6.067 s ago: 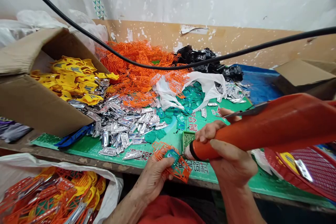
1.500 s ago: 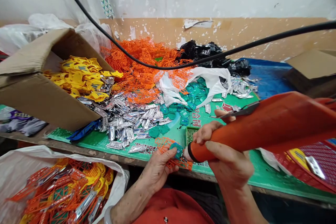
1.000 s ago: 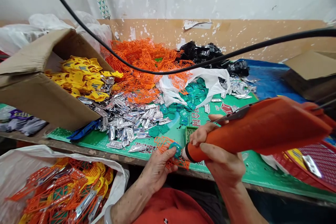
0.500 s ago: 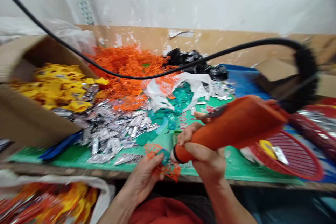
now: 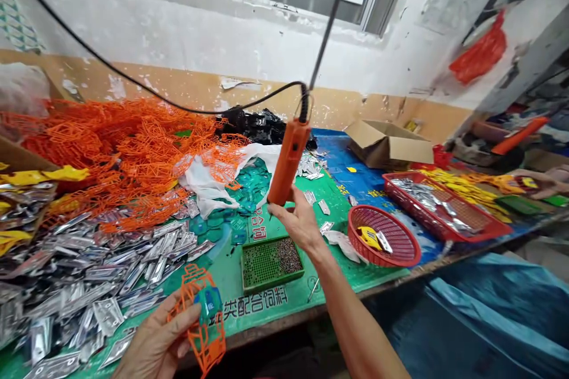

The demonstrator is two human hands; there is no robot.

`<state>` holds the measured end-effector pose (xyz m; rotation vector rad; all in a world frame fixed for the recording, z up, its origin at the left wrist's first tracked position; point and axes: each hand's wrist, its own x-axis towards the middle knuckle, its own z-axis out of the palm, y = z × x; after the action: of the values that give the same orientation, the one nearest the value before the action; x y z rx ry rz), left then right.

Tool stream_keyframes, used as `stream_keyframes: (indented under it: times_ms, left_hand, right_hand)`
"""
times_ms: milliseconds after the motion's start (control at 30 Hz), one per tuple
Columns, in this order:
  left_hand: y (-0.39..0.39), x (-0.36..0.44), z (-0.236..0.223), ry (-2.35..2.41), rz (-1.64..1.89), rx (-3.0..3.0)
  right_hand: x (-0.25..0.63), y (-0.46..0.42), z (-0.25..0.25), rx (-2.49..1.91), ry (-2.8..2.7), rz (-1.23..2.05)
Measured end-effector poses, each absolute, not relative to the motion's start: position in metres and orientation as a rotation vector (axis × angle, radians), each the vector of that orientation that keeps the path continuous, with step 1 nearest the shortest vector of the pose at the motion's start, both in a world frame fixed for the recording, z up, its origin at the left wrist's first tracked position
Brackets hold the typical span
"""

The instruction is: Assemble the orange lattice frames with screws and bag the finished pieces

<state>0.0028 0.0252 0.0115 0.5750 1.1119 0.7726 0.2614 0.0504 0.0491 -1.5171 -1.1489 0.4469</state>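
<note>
Orange corded tool (image 5: 288, 161) now out of the grip, dangling at twelve o'clock above spread, open fingers of the right hand (image 5: 297, 228); left hand (image 5: 153, 337) at seven o'clock, fingers apparently closed on orange lattice frame (image 5: 205, 350) with teal insert (image 5: 208, 305).

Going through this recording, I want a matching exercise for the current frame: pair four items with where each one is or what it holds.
Column 1:
1. orange plastic lattice frame
2. orange handheld tool
3. round red basket
4. green perforated tray

Column 2:
A. holds small dark bits
B. held in the left hand
C. hangs from a black cable
D. holds a yellow piece

Right pairs: 1-B, 2-C, 3-D, 4-A.
</note>
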Motion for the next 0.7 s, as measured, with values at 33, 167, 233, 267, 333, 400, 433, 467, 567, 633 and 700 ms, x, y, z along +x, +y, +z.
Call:
stream_keyframes:
  times_ms: [33, 167, 233, 267, 333, 400, 433, 467, 567, 633, 700]
  left_hand:
    - [0.025, 0.002, 0.012, 1.123, 0.785, 0.571]
    - [0.024, 0.001, 0.006, 1.11, 0.789, 0.53]
    - [0.023, 0.002, 0.001, 1.063, 0.787, 0.505]
    - [0.023, 0.003, -0.001, 1.034, 0.79, 0.49]
    - [0.023, 0.004, -0.003, 0.971, 0.798, 0.457]
    - [0.023, 0.005, -0.002, 0.918, 0.807, 0.427]
    - [0.023, 0.005, -0.001, 0.902, 0.815, 0.419]
    - [0.022, 0.004, 0.001, 0.893, 0.827, 0.414]
    - [0.02, 0.0, 0.006, 0.852, 0.832, 0.432]
    - [0.017, -0.003, 0.007, 0.808, 0.816, 0.465]
    - [0.016, -0.005, 0.006, 0.81, 0.82, 0.51]
  right_hand:
    - [0.272, 0.045, 0.044, -1.679, -1.18, 0.393]
    - [0.308, 0.022, 0.021, -2.357, -1.185, 0.165]
    - [0.317, 0.015, 0.008, -2.597, -1.206, 0.094]
    - [0.319, 0.014, 0.001, -2.682, -1.235, 0.068]
    - [0.32, 0.014, -0.01, -2.789, -1.308, 0.018]
    - [0.32, 0.017, -0.017, -2.835, -1.377, -0.032]
    - [0.32, 0.018, -0.018, -2.844, -1.405, -0.055]
    - [0.32, 0.019, -0.019, -2.844, -1.428, -0.074]
    - [0.324, 0.019, -0.016, -2.774, -1.489, -0.125]
    - [0.327, 0.017, -0.013, -2.667, -1.519, -0.154]
    - [0.324, 0.013, -0.011, -2.527, -1.537, -0.143]
